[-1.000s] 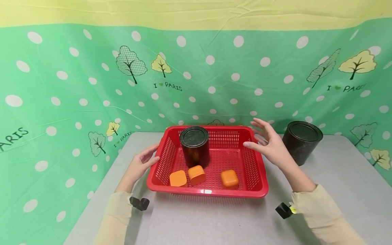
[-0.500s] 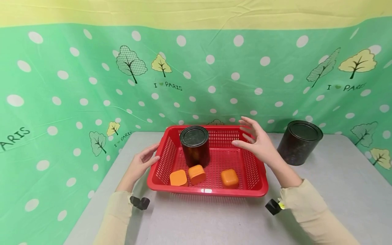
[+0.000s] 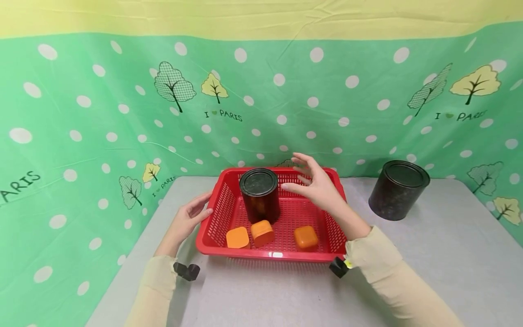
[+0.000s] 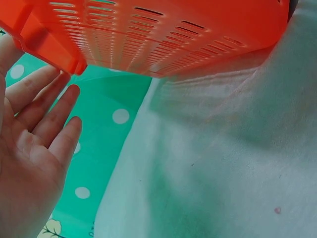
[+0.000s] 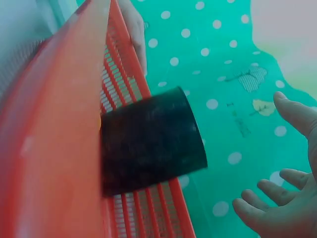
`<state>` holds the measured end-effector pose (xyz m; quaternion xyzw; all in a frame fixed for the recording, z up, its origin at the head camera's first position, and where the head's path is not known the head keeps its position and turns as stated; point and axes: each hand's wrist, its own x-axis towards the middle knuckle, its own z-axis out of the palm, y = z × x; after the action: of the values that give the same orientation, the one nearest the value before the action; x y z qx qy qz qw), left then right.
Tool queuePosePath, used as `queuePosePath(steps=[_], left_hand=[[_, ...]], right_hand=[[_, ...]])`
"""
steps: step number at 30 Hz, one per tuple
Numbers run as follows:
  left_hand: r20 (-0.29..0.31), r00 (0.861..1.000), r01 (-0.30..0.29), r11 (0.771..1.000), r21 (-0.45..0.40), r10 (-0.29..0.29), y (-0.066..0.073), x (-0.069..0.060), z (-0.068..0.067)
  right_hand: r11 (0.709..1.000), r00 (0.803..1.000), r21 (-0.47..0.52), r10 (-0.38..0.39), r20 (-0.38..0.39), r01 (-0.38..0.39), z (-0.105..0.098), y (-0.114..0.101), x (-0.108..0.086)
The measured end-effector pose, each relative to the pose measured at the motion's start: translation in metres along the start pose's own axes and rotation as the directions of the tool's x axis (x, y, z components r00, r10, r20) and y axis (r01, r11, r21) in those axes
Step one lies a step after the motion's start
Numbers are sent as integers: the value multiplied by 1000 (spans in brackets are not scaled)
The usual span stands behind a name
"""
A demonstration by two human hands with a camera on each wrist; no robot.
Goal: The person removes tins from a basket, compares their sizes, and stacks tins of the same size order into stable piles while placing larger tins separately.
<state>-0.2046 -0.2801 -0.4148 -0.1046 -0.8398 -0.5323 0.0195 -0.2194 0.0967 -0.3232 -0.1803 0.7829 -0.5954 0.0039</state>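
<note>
A red plastic basket (image 3: 278,257) stands on the table. In it are an upright black lidded can (image 3: 261,200) at the left and several orange rounded blocks (image 3: 306,237) toward the front. My left hand (image 3: 189,222) touches the basket's left rim, its fingers fairly straight in the left wrist view, with no grip on it. Over the basket's right half is my right hand (image 3: 320,188), thumb and fingers spread apart around nothing. Its thumb tip is close to the can's right side; in the right wrist view a gap separates hand and can (image 5: 153,141).
A second, wider black can (image 3: 399,190) stands upright on the grey table (image 3: 261,295), to the right of the basket. A green dotted cloth (image 3: 229,136) hangs behind the table and along its left side.
My right hand has moved left from the basket's right rim to over its inside, closer to the can there. The left hand and the basket have stayed in place.
</note>
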Motion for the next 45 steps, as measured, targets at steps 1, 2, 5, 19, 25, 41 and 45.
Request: queuePosePath(steps=[1, 2, 5, 19, 25, 41, 45], left_hand=[[0, 1000, 1, 1000, -3, -1, 0, 0, 0], [1, 1000, -1, 1000, -2, 1, -1, 0, -1], [-4, 1000, 4, 1000, -7, -4, -1, 0, -1], [2, 1000, -18, 1000, -4, 18, 1, -1, 0], [2, 1000, -25, 1000, -10, 25, 0, -1, 0], [-15, 999, -40, 999, 13, 40, -2, 0, 0], [-13, 999, -29, 999, 21, 30, -2, 0, 0]], right_hand=[[1000, 1000, 3, 3, 5, -3, 4, -1, 2], [1000, 1000, 7, 4, 10, -4, 7, -2, 5], [1000, 1000, 24, 17, 16, -17, 18, -2, 12], [994, 995, 55, 88, 38, -90, 42, 19, 27], [995, 994, -18, 94, 55, -93, 53, 25, 28], [986, 990, -119, 122, 68, -114, 60, 31, 30], [986, 991, -127, 120, 65, -111, 61, 32, 31]])
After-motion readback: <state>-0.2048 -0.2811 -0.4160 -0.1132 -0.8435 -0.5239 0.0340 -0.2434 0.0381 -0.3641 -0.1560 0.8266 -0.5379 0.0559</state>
